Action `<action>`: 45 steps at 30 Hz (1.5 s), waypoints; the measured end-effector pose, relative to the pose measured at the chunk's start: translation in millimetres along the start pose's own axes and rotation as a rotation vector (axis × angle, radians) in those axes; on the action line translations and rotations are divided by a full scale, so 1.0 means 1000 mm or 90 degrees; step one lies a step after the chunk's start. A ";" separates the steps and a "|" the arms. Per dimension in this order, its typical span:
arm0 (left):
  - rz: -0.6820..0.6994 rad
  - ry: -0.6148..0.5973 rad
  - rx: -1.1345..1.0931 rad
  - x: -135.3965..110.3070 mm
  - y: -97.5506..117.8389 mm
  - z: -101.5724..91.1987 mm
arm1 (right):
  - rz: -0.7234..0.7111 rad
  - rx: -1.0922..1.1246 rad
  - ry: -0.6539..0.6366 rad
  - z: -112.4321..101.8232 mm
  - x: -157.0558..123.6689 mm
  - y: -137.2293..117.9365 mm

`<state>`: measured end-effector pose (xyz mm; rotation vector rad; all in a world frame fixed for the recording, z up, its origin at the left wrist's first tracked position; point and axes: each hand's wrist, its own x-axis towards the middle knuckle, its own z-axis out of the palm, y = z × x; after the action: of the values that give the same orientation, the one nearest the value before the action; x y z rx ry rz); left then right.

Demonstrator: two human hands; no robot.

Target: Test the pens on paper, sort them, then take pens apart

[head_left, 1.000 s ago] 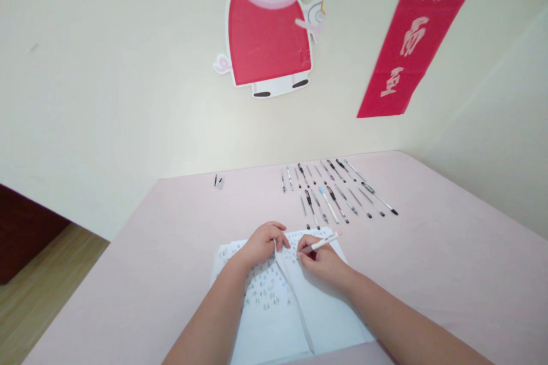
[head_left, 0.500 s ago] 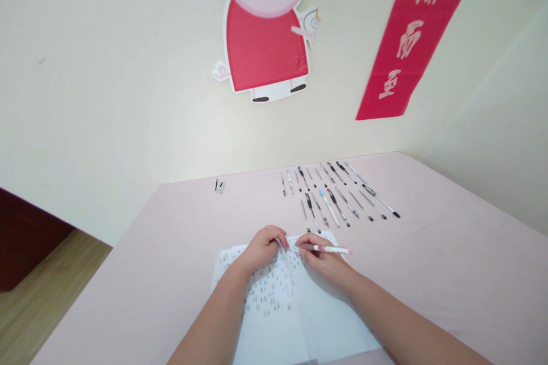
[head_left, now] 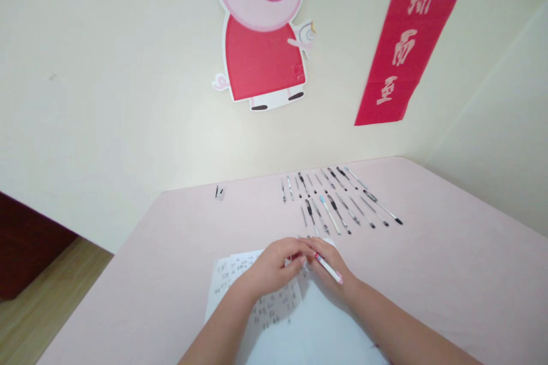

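A white pen with pink ends (head_left: 329, 268) lies in my right hand (head_left: 336, 278), its fingers closed around it and its pink end pointing down toward me. My left hand (head_left: 276, 265) reaches across to meet the right one, its fingers curled and touching the right fingers at the pen's far end. Whatever the left fingertips pinch there is too small and hidden to make out. Under both hands lie white paper sheets (head_left: 317, 325), the left one covered with handwriting (head_left: 231, 268).
Several pens and refills (head_left: 331, 208) lie in two rows on the pink tabletop (head_left: 449, 274) beyond my hands. A small clear item with dark pieces (head_left: 220, 192) rests at the back left. Behind stands a wall with a pig cutout (head_left: 265, 57) and a red banner (head_left: 398, 57).
My left hand has moved right and now meets my right hand. The pen has swung from nearly level to slanting down toward me. The view has tilted slightly upward.
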<state>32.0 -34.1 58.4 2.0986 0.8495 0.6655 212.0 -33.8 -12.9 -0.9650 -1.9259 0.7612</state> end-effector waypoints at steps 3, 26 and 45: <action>-0.027 -0.128 -0.060 0.000 0.024 0.008 | -0.004 -0.033 -0.004 0.000 -0.002 0.008; -0.078 -0.029 0.082 0.003 0.015 0.046 | 0.059 -0.113 0.000 -0.009 -0.001 -0.006; -0.057 -0.037 0.075 0.004 0.014 0.045 | 0.024 -0.090 -0.017 -0.011 -0.002 -0.006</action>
<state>69.9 -58.6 44.4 2.1596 0.9651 0.5161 220.5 -36.5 -3.7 -1.0851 -2.0116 0.6691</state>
